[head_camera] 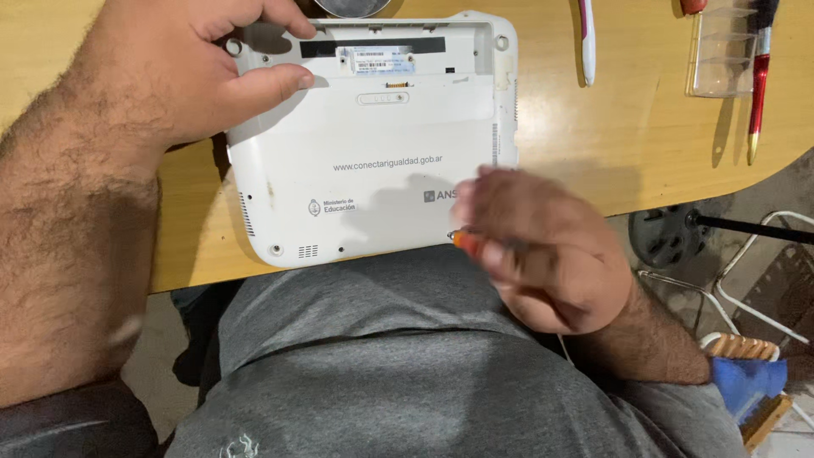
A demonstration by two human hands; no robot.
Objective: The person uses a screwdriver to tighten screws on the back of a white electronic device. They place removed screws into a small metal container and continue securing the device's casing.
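Pale wooden counter (593, 136) carries a white laptop (373, 170) lying underside up at its near edge, with a white pen (587, 42), a clear plastic case (721, 51) and a red-handled tool (757, 85) further right. The left hand (182, 72) lies flat on the laptop's top left corner, fingers spread. The blurred right hand (543, 246) is clamped around an orange-handled screwdriver (466, 242) at the laptop's lower right corner.

Head camera looks steeply down, close over the desk (644, 127).
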